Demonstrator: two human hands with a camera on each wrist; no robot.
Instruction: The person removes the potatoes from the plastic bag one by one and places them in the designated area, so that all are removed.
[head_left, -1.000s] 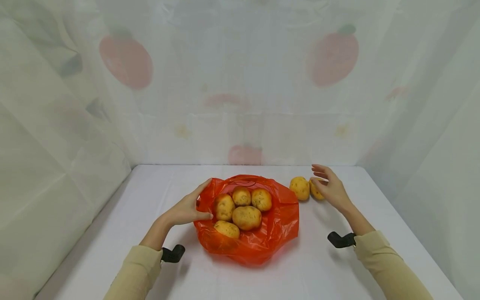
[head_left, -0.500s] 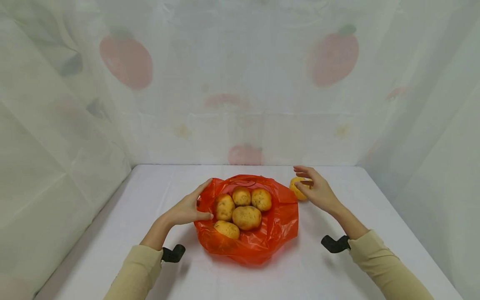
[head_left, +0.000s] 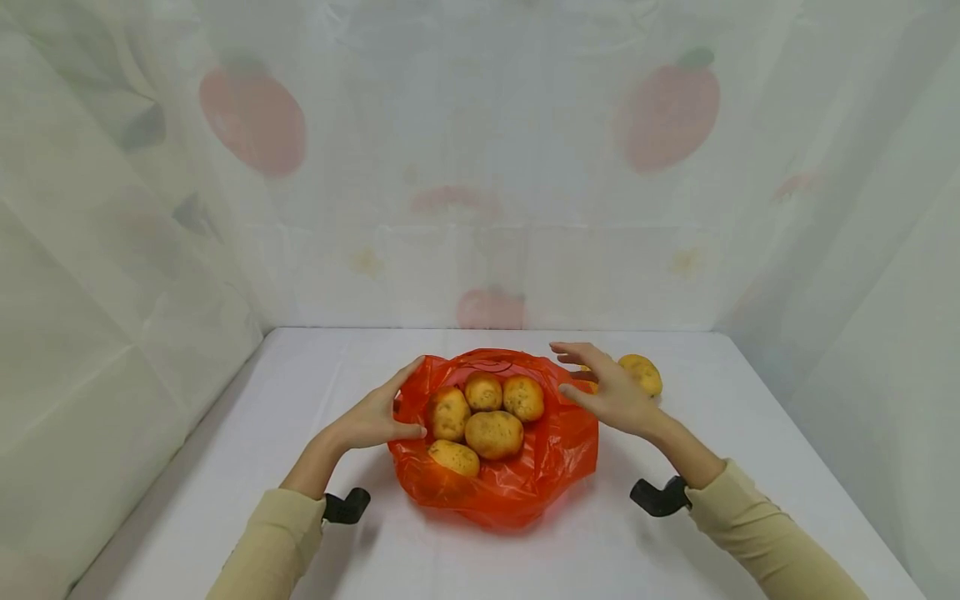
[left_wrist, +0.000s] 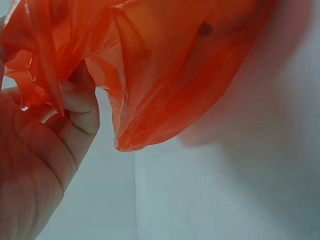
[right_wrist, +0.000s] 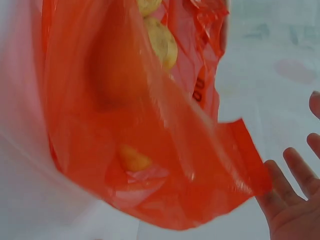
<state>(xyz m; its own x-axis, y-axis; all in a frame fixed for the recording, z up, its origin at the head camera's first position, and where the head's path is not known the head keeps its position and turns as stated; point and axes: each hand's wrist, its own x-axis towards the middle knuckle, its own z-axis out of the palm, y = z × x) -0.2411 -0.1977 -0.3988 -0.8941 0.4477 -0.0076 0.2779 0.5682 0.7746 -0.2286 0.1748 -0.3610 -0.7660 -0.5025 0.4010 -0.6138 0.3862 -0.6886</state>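
Right hand [head_left: 611,396] moved from loose potatoes [head_left: 642,375], two on tabletop [head_left: 750,467], to right edge of red bag [head_left: 558,458], fingers [right_wrist: 300,168] spread, holding nothing; left hand [head_left: 371,419] grips left edge; five potatoes [head_left: 493,435] inside; work seemingly turned to bag itself

Head view looks forward and down — wrist views sit close, all sharing the red bag [head_left: 558,442].
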